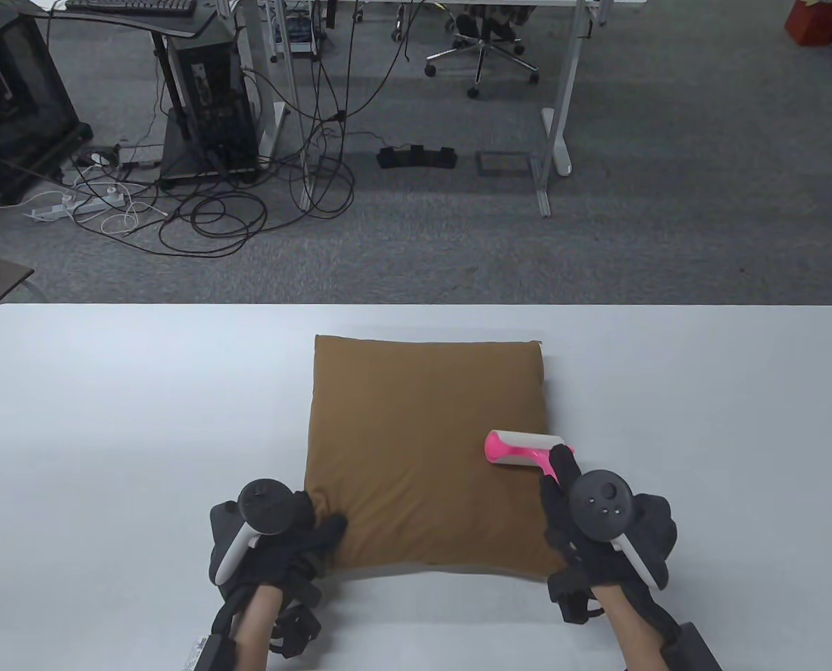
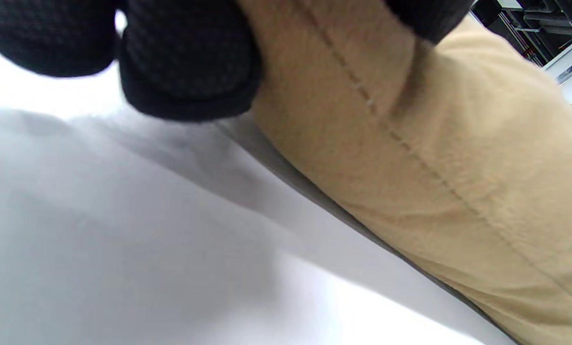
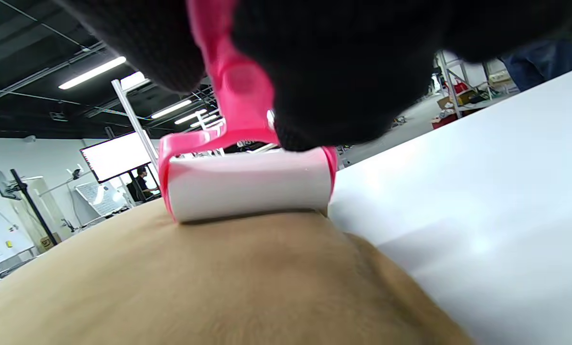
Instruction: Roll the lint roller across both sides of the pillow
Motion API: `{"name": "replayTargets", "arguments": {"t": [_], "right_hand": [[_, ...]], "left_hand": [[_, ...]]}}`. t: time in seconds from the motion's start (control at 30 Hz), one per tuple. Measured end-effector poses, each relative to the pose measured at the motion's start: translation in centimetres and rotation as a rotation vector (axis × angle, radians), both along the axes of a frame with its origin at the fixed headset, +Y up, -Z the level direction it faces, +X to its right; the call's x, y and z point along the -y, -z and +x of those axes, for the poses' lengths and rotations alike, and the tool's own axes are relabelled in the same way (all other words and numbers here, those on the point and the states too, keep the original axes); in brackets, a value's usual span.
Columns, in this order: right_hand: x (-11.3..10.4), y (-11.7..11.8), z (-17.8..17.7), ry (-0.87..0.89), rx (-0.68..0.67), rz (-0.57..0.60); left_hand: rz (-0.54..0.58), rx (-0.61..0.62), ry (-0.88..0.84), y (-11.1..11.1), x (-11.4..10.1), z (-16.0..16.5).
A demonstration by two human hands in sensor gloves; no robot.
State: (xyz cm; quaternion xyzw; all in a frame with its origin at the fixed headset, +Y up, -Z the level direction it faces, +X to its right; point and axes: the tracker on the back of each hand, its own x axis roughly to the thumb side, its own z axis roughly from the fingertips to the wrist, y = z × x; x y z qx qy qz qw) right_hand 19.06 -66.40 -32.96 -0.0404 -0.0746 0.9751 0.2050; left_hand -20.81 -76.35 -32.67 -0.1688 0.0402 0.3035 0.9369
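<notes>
Table view. Brown square pillow (image 1: 426,447) lies flat near the middle of the white table (image 1: 108,419), slightly puffed, with a small white tag at its far right corner. Lint roller (image 1: 524,449), pink frame and white drum, rests on the pillow's right side near the edge, drum lying crosswise. Right hand (image 1: 591,517) grips the pink handle, fingers curled around it. Left hand (image 1: 283,535) sits at the pillow's near left corner, fingertips on the fabric; whether they pinch or only press cannot be told here.

Left wrist view. Pillow (image 2: 434,158) looks paler, tan, with a stitched seam running diagonally along its side. Gloved fingers (image 2: 190,57) of the left hand touch the pillow's edge from above, just over the table (image 2: 123,249); a dark strip of shadow runs under the pillow.

Right wrist view. White drum of the lint roller (image 3: 250,189) sits in contact with the pillow (image 3: 195,287), close to its right edge, with the table (image 3: 482,201) beside. Black fingers (image 3: 343,72) wrap the pink handle. Office background shows behind.
</notes>
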Motion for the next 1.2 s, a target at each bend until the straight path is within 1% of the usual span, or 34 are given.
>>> {"name": "replayTargets", "arguments": {"t": [0.27, 0.37, 0.47, 0.57, 0.7, 0.8, 0.9, 1.03, 1.13, 1.17, 1.2], "right_hand": [[1.1, 6.8, -1.4, 0.078, -0.008, -0.169], [1.5, 9.0, -1.1, 0.153, -0.002, -0.194], [2.1, 10.5, -0.8, 0.225, 0.000, -0.175], [2.5, 11.1, -0.6, 0.207, 0.010, -0.175], [2.4, 10.4, -0.4, 0.176, -0.010, -0.179], [1.6, 9.1, 0.0, 0.134, -0.024, -0.163], [0.4, 7.0, 0.5, 0.064, -0.047, -0.150], [-1.0, 3.6, 1.3, -0.007, -0.072, -0.136], [-1.7, 0.8, 1.8, -0.057, -0.093, -0.117], [-1.7, 0.4, 1.9, -0.061, -0.097, -0.116], [-1.8, -0.8, 2.1, -0.075, -0.107, -0.113]], "left_hand": [[-0.006, 0.000, -0.003, 0.1, 0.0, 0.0], [-0.013, -0.002, -0.012, 0.1, 0.0, 0.0], [-0.019, 0.000, -0.014, 0.2, -0.1, 0.0], [-0.017, 0.001, -0.012, 0.2, -0.3, 0.0], [-0.019, 0.001, -0.014, 0.2, -0.3, 0.0], [-0.020, 0.001, -0.019, 0.2, -0.3, 0.0], [-0.021, 0.003, -0.017, 0.3, -0.3, 0.0], [-0.020, 0.005, -0.010, 0.3, -0.3, 0.0], [-0.021, 0.002, -0.017, 0.2, -0.2, 0.0], [-0.021, 0.001, -0.018, 0.2, -0.2, 0.0], [-0.022, 0.001, -0.020, 0.2, -0.2, 0.0]]}}
